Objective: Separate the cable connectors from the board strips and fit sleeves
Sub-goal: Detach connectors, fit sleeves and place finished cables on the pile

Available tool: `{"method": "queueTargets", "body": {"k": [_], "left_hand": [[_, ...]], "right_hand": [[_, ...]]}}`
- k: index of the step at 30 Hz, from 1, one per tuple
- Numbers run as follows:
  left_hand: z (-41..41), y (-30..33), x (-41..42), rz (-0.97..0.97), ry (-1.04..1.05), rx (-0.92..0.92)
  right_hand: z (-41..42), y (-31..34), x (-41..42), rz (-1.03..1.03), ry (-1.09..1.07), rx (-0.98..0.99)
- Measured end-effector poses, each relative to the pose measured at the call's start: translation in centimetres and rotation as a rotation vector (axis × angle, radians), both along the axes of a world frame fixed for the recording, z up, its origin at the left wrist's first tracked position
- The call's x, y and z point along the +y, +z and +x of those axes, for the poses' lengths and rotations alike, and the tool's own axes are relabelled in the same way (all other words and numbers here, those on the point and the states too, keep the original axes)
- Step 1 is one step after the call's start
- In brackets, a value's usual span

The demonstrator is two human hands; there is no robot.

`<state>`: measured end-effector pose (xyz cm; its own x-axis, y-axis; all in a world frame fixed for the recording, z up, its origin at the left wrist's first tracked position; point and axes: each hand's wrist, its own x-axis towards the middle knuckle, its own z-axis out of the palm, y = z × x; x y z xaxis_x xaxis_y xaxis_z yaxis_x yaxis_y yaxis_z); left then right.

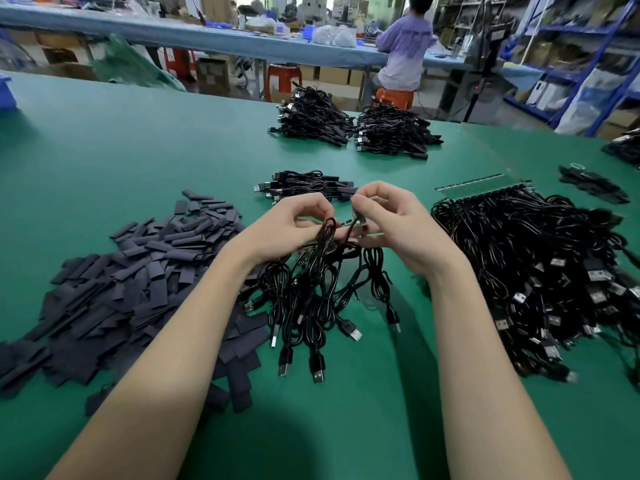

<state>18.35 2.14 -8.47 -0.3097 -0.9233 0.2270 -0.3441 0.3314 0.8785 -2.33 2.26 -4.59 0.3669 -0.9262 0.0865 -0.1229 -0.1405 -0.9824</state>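
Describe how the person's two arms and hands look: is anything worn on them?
Both forearms are bare up to the bottom edge of the picture; no sleeve shows. The left hand and the right hand wear no gloves. No watch, wrist strap or ring is visible on either, and the visible nails look short.

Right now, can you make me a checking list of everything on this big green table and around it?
Surface: green table, mostly covered near the hands.
Job's things: strip with hanging cables, held up; sleeves piled left.
Clutter: blue bin, far left edge.
Grippers: left hand and right hand, fingers curled on the strip.
Cables: big pile right; bundles far side; small stack behind the hands.
Surroundings: person seated at another bench; shelves right.
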Motion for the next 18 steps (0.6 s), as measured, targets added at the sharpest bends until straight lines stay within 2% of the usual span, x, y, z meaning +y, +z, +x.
{"method": "queueTargets", "body": {"k": [3, 6, 8, 10, 12, 14, 16, 18], "left_hand": [[0.2, -0.3, -0.2, 0.02, 0.018, -0.086], [-0.1, -0.7, -0.1, 0.018, 0.013, -0.257], [-0.4, -0.8, 0.1, -0.002, 0.018, -0.38], [-0.8, -0.4, 0.2, -0.034, 0.055, -0.394], [-1.9, 0.7, 0.3, -0.043, 0.107, -0.243], [-3.6, 1.9, 0.5, 0.105, 0.077, 0.135], [-5.3, 2.2, 0.8, 0.3, 0.041, 0.443], [-6.4, 1.4, 0.9, 0.408, 0.091, 0.529]], "right_hand": [[-1.8, 0.5, -0.2, 0.099, -0.092, -0.189], [-3.6, 1.0, -0.3, 0.067, -0.196, -0.279], [-4.3, 1.5, -0.2, 0.087, -0.165, -0.365], [-4.3, 1.9, -0.2, 0.141, -0.11, -0.427], [-3.6, 2.0, -0.1, 0.227, -0.093, -0.444], [-2.3, 1.4, -0.4, 0.255, -0.111, -0.391], [-0.8, 0.3, -0.9, 0.169, -0.226, -0.247], [0.0, -0.8, -1.2, 0.029, -0.385, -0.067]]}}
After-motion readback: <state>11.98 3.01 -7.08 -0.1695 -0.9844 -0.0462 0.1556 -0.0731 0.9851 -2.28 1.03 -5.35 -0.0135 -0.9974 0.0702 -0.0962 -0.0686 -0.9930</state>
